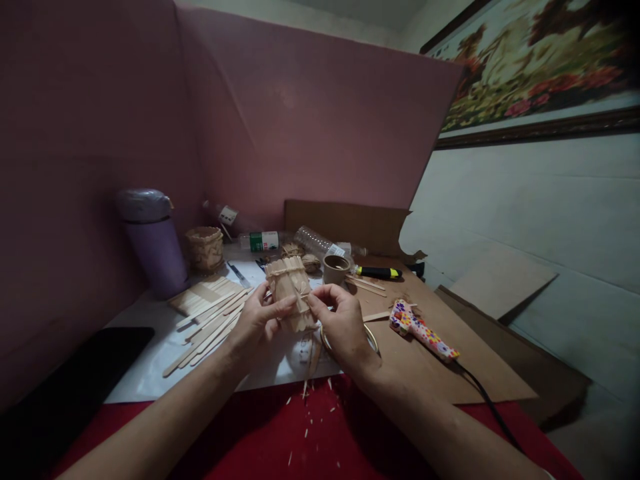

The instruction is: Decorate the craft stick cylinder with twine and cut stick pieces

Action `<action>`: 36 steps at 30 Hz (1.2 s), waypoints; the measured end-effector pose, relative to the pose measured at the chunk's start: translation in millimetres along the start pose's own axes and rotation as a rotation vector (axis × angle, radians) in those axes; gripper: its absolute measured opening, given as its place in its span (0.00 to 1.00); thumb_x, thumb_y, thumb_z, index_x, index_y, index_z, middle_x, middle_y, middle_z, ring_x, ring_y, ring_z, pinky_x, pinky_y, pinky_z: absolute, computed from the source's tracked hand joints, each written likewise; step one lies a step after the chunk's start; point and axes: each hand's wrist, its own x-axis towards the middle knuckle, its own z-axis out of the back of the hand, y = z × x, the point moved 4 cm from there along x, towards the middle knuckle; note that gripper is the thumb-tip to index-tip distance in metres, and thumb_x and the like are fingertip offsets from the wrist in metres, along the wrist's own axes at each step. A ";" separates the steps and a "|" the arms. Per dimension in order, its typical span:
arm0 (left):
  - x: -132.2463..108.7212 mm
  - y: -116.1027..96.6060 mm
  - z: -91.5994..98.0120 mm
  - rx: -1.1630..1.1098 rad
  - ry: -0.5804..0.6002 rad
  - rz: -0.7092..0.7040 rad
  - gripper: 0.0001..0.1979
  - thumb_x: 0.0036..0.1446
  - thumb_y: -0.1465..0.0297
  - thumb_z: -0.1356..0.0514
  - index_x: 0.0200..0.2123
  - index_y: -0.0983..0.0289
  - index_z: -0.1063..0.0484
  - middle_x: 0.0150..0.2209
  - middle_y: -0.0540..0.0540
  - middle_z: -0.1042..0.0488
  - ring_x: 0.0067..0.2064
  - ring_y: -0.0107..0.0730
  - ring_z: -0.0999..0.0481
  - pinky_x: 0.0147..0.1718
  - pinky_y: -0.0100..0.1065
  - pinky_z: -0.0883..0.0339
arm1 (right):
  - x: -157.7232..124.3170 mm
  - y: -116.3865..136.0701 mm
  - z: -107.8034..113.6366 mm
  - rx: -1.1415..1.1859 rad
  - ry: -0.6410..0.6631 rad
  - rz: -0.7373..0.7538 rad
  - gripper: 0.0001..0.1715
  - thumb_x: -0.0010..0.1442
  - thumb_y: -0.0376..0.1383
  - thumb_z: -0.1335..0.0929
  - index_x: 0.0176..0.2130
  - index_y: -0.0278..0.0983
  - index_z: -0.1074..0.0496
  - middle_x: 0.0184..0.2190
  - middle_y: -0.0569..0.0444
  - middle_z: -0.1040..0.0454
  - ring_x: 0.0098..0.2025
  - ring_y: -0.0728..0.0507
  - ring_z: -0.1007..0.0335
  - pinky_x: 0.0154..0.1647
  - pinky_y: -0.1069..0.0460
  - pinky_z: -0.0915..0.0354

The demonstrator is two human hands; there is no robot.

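Note:
A small holder made of upright wooden sticks [289,283], with twine around its upper part and a small bow on its side, is held up above the table. My left hand [257,317] grips it from the left, thumb across its front. On the right, my right hand [343,320] has its thumb and forefinger pinched at the side by the bow; what lies between the fingertips is too small to make out. Beneath my right hand is a round gold-rimmed object [373,339], partly hidden. Loose flat sticks [213,330] lie fanned out left of my left hand.
A purple tumbler [155,250] and a woven-looking pot [205,248] stand at the back left. Behind the holder are clear bottles [317,241], a cup [336,269] and a black-yellow cutter [379,273]. A floral glue gun [423,331] with a cord lies on cardboard [470,373] at right.

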 end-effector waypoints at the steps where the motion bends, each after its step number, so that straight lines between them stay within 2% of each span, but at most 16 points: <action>1: 0.0 0.1 -0.1 -0.003 0.007 0.000 0.28 0.42 0.77 0.30 0.47 0.67 0.34 0.42 0.61 0.22 0.39 0.44 0.19 0.36 0.39 0.23 | 0.1 -1.1 0.1 0.028 0.002 -0.016 0.08 0.50 0.38 0.29 0.25 0.35 0.28 0.22 0.56 0.30 0.27 0.47 0.37 0.29 0.51 0.39; 5: -0.4 0.6 0.3 -0.016 0.016 0.004 0.27 0.43 0.77 0.30 0.47 0.66 0.35 0.41 0.61 0.21 0.41 0.45 0.19 0.37 0.39 0.23 | -0.7 -6.9 -0.2 0.159 -0.002 -0.094 0.11 0.48 0.41 0.29 0.26 0.35 0.29 0.21 0.58 0.32 0.24 0.49 0.40 0.27 0.52 0.41; 9: -0.4 1.2 0.8 -0.004 0.007 -0.007 0.26 0.44 0.78 0.30 0.47 0.66 0.34 0.41 0.61 0.21 0.41 0.44 0.19 0.38 0.37 0.23 | -1.7 -8.9 -1.6 0.188 -0.007 -0.136 0.13 0.46 0.42 0.28 0.26 0.35 0.29 0.21 0.58 0.32 0.24 0.49 0.40 0.27 0.53 0.42; 17: -1.1 0.0 -1.4 -0.003 0.020 -0.020 0.26 0.44 0.78 0.30 0.47 0.66 0.35 0.41 0.61 0.21 0.41 0.44 0.19 0.37 0.36 0.23 | -0.6 -6.2 -0.5 0.134 -0.001 -0.128 0.10 0.45 0.40 0.29 0.24 0.36 0.29 0.20 0.58 0.33 0.24 0.48 0.40 0.27 0.52 0.42; 26: -1.2 0.6 -0.1 0.001 0.019 0.004 0.29 0.43 0.77 0.29 0.48 0.67 0.35 0.42 0.63 0.21 0.39 0.45 0.19 0.35 0.38 0.23 | 2.3 -2.7 0.7 0.279 0.103 -0.208 0.12 0.42 0.39 0.26 0.22 0.35 0.29 0.18 0.61 0.35 0.22 0.51 0.45 0.25 0.54 0.47; 36: -1.8 0.7 -1.2 -0.002 0.009 0.001 0.30 0.41 0.77 0.28 0.49 0.66 0.34 0.41 0.61 0.21 0.40 0.45 0.19 0.37 0.38 0.23 | 3.2 -0.3 0.4 0.205 0.080 -0.180 0.10 0.41 0.38 0.27 0.20 0.35 0.30 0.16 0.60 0.34 0.21 0.50 0.42 0.24 0.53 0.43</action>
